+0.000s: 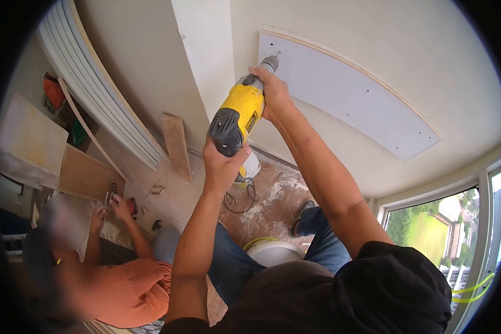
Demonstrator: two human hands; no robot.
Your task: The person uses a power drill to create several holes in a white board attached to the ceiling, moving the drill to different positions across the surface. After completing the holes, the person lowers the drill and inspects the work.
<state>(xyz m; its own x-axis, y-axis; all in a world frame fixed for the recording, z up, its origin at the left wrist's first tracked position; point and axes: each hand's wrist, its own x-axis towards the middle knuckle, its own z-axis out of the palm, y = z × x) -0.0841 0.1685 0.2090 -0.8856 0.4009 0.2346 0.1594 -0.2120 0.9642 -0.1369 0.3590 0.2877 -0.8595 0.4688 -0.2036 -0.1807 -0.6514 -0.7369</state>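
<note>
A yellow and black power drill (245, 108) points up toward the wall, its bit at the left end of a white board (339, 89) fixed there. My left hand (224, 164) is wrapped round the drill's rear end, near its handle. Further forward, my right hand (273, 92) grips the front of the drill body just behind the grey chuck (270, 62). Several small dark holes or screws dot the board. Whether the bit has entered the board cannot be made out.
A co-worker in an orange shirt (131, 289) sits at the lower left, hands on small tools. A white bucket (275, 251) stands between my legs. Long white panels (94, 83) lean at the left; a window (440, 222) is at the right.
</note>
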